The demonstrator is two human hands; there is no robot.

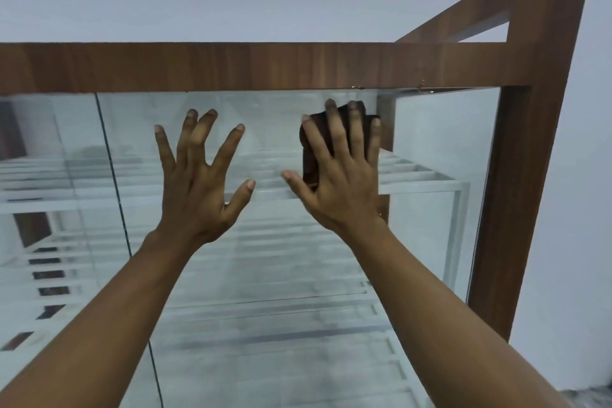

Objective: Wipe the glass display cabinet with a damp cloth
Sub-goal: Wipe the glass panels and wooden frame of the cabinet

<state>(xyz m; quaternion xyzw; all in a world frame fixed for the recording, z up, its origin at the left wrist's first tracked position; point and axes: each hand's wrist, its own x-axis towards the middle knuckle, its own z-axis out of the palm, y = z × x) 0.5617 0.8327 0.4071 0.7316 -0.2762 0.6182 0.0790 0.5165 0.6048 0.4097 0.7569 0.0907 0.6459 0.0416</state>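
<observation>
Forearms [99, 325] reach up: left hand [198, 182] splayed, holding nothing, perhaps touching the glass [265, 275]; right hand [341, 175] flat on the cloth [309, 149]. Press evenly, overlap strokes.

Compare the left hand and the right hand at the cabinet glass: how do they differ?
The left hand is bare, while the right hand presses a dark cloth flat on the glass. The left hand's fingers splay wide; the right hand's lie closer together. The right hand sits higher, nearer the wooden top rail, than the left hand. Both have straight fingers.
</observation>
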